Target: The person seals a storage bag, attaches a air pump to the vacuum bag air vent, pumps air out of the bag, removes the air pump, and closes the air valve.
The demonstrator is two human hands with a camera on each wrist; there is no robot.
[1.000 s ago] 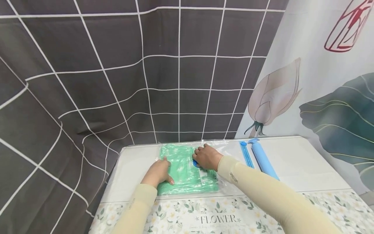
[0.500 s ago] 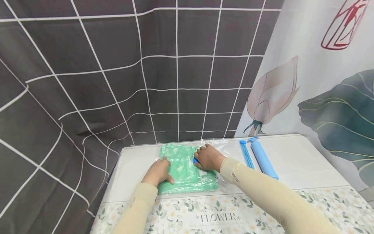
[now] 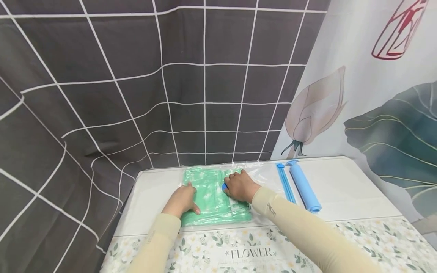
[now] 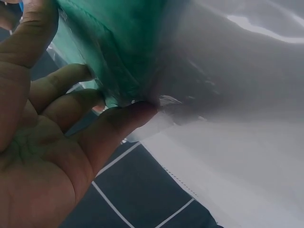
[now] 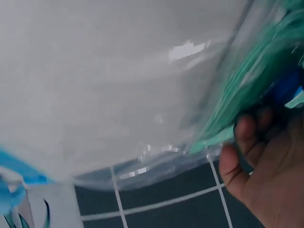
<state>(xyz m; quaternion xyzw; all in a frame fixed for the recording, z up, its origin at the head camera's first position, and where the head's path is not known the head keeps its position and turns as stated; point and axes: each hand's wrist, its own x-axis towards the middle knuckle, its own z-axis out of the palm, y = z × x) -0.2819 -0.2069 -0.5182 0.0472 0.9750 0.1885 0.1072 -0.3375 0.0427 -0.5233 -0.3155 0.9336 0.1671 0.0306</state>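
Note:
A clear plastic storage bag (image 3: 264,173) lies flat with folded green cloth (image 3: 208,195) inside it. My left hand (image 3: 181,199) rests on the bag's left side, thumb and fingers spread; in the left wrist view the fingertips touch the plastic at the edge of the green cloth (image 4: 118,33). On the right part of the bundle, my right hand (image 3: 241,186) has its fingers curled round a blue valve cap (image 3: 224,187), most of which the hand hides. The right wrist view shows the curled fingers darkly beside a blurred blue part (image 5: 287,88).
To the right, a blue zip strip (image 3: 285,182) lies beside a light-blue hand pump (image 3: 304,186). The white table (image 3: 345,189) has a floral cover (image 3: 198,246) along its near side. A dark grid-patterned curtain (image 3: 184,83) hangs behind.
My right hand has turned slightly over the blue valve cap, its fingers coming lower. The left hand stays on the bag. The head view has shifted a little.

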